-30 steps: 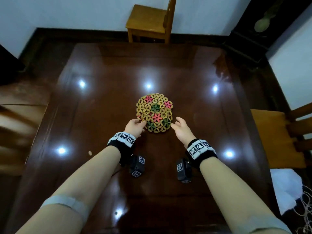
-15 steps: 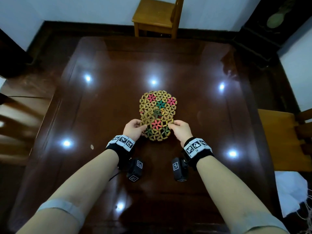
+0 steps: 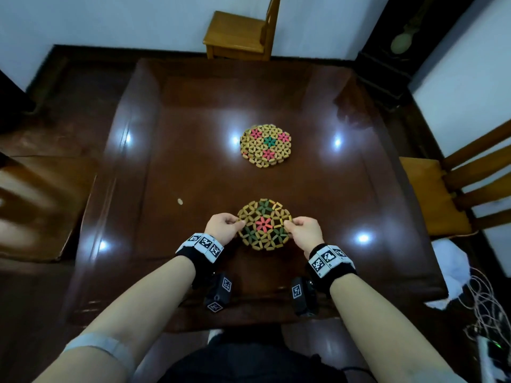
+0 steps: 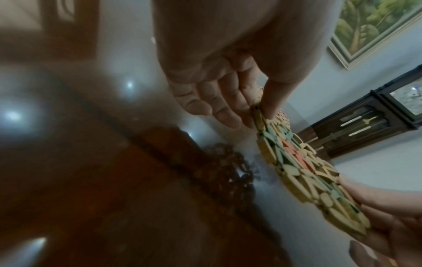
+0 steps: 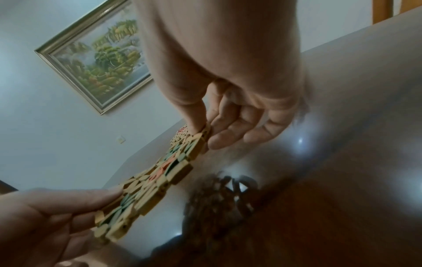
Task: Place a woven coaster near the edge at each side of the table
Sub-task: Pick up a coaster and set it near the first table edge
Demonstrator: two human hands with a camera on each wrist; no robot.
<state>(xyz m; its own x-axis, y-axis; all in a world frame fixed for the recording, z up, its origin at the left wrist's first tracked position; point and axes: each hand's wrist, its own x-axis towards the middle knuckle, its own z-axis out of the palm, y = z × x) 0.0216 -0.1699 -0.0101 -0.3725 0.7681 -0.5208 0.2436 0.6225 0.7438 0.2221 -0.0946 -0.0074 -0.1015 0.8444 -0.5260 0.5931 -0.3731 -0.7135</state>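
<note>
A second ago the coasters sat as one stack in the middle of the surface (image 3: 193, 172), with both hands reaching for its near edge; now the stack is split. One woven coaster (image 3: 264, 224) has come toward the near edge and is held in the air between the two hands, while the remaining stack (image 3: 265, 145) stays flat at the centre, well apart from it. The left hand (image 3: 222, 227) pinches the coaster's left rim, thumb on top and fingers (image 4: 224, 115) underneath, and the right hand (image 3: 305, 230) pinches the right rim the same way, its fingers (image 5: 230, 130) curled under the edge. Both wrist views show the coaster clear of the surface, with its dark reflection in the glossy wood below it, so it is not yet set down. It hangs roughly level, tipped slightly, over the near middle of the surface, a little short of the raised border on the near side. This looks like the first placement: lowering the coaster flat close to the near edge would settle that side, and three sides would then remain, to be served from the central stack. How many coasters are left in that stack cannot be told from here. A small pale bit (image 3: 180, 201) lies on the surface to the left of the held coaster, apart from it. Wooden chairs stand at the far side (image 3: 237, 37) and the right side (image 3: 442, 194).
</note>
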